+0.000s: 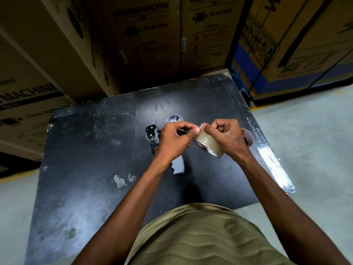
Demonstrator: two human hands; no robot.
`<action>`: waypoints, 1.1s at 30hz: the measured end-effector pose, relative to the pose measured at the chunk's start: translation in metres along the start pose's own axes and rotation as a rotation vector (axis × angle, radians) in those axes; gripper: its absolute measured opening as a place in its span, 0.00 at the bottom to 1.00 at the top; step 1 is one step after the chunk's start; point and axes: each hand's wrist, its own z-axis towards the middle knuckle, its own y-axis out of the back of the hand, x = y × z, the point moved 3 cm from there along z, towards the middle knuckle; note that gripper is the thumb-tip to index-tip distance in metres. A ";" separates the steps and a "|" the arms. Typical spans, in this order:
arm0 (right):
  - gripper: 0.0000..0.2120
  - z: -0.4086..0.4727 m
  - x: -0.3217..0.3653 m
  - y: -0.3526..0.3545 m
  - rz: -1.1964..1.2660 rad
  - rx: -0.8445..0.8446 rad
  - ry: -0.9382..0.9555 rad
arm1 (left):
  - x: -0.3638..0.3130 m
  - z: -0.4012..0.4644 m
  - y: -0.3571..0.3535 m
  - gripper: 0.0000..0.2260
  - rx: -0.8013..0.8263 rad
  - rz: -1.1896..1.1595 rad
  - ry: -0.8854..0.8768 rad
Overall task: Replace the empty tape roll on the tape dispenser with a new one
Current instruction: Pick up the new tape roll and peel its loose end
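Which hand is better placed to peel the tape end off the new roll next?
Left. The left hand pinches at the top edge of the clear tape roll, while the right hand grips the roll, steadying it.

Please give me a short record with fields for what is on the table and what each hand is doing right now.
surface: black table
new roll: clear tape roll, held above the table
right hand: grips the tape roll
left hand: fingers pinch at the roll's edge
dispenser: grey tape dispenser lying on the table, hub bare
other roll: empty core on the table behind the right hand
backdrop: cardboard boxes
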 end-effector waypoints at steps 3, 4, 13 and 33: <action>0.25 0.000 0.003 0.003 -0.162 -0.071 0.059 | -0.002 0.000 0.001 0.03 0.117 -0.011 0.086; 0.26 0.000 0.005 0.003 -0.213 -0.094 0.093 | -0.002 -0.001 0.000 0.02 0.154 -0.090 0.153; 0.08 -0.003 0.011 0.004 -0.077 0.433 -0.092 | 0.027 -0.007 0.009 0.06 0.064 -0.472 0.493; 0.12 0.007 0.004 -0.018 -0.013 0.558 -0.072 | 0.016 0.001 0.040 0.05 -0.040 -0.186 0.362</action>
